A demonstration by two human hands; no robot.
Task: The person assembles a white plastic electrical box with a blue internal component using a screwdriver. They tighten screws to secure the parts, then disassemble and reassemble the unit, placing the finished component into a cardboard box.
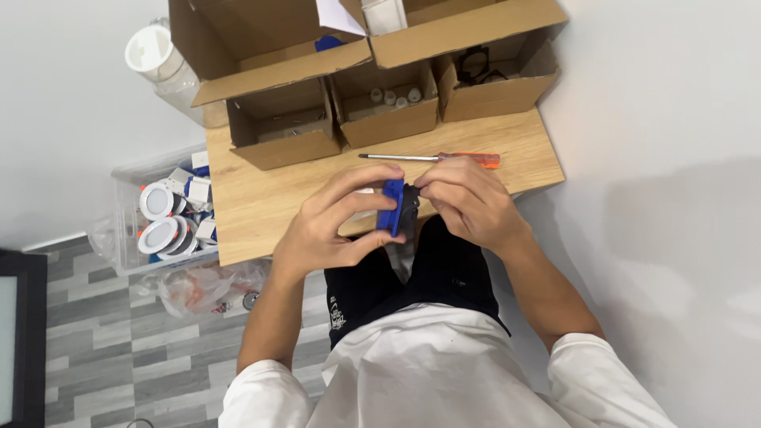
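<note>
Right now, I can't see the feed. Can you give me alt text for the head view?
Both hands, left hand and right hand, hold a small blue and black part together over the near edge of a wooden table. A screwdriver lies just beyond, in front of three open boxes; a bin of round white lamps sits on the floor to the left.

Hidden and cropped parts
Right hand (pixel 466 202) fingers cover the black part's (pixel 409 212) far side; behind the left hand (pixel 333 226) fingertips, a white piece is mostly hidden; small cylinders in the middle carton (pixel 386 111) too small to identify.
</note>
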